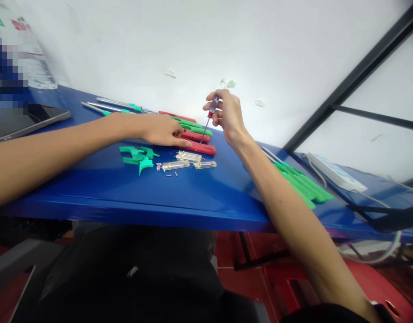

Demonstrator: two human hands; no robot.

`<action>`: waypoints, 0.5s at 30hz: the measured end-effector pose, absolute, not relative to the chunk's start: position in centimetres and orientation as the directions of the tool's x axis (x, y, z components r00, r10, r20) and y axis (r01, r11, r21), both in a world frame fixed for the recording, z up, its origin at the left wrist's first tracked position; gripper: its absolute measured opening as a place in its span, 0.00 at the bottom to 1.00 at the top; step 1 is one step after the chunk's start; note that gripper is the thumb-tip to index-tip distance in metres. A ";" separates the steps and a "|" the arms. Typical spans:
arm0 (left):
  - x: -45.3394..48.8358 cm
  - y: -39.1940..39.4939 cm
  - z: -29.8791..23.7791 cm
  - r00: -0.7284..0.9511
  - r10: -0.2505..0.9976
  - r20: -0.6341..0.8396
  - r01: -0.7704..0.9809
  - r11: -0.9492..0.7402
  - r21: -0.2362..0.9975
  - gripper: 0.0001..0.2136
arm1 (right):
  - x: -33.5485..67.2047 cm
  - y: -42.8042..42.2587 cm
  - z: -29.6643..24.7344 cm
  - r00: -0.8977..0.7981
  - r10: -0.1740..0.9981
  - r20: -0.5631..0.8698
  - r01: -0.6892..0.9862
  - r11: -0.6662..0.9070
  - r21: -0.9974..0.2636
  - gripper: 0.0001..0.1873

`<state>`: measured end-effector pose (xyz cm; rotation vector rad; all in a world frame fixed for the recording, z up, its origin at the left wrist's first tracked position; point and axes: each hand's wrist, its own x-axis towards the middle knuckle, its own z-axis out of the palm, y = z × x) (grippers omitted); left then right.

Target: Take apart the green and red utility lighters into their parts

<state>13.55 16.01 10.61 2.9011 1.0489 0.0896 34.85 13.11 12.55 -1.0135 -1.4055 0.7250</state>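
My right hand (230,115) is closed around the dark patterned grip of a screwdriver (213,106), which is held steeply with its shaft pointing down. Its tip meets the nearest red plastic handle (206,149), or sits very close to it. My left hand (162,129) presses that handle to the table, thumb along its near side and fingers curled over its left end. Just behind lie another red handle (204,137) and green handles (189,122). Clear plastic parts (189,156) rest in front, beside two tiny screws (176,173).
Green curved pieces (135,152) lie left of the clear parts on the blue table (142,197). Metal rods (108,106) lie behind my left forearm. Several green-handled tools (302,186) and a white power strip (337,172) are on the right, near a black metal frame (341,80).
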 end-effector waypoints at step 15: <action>13.7 16.1 10.6 0.785 0.617 0.054 0.614 -0.786 0.065 0.36 | 34.5 12.4 12.9 -0.001 0.902 0.433 0.190 0.425 -0.885 0.21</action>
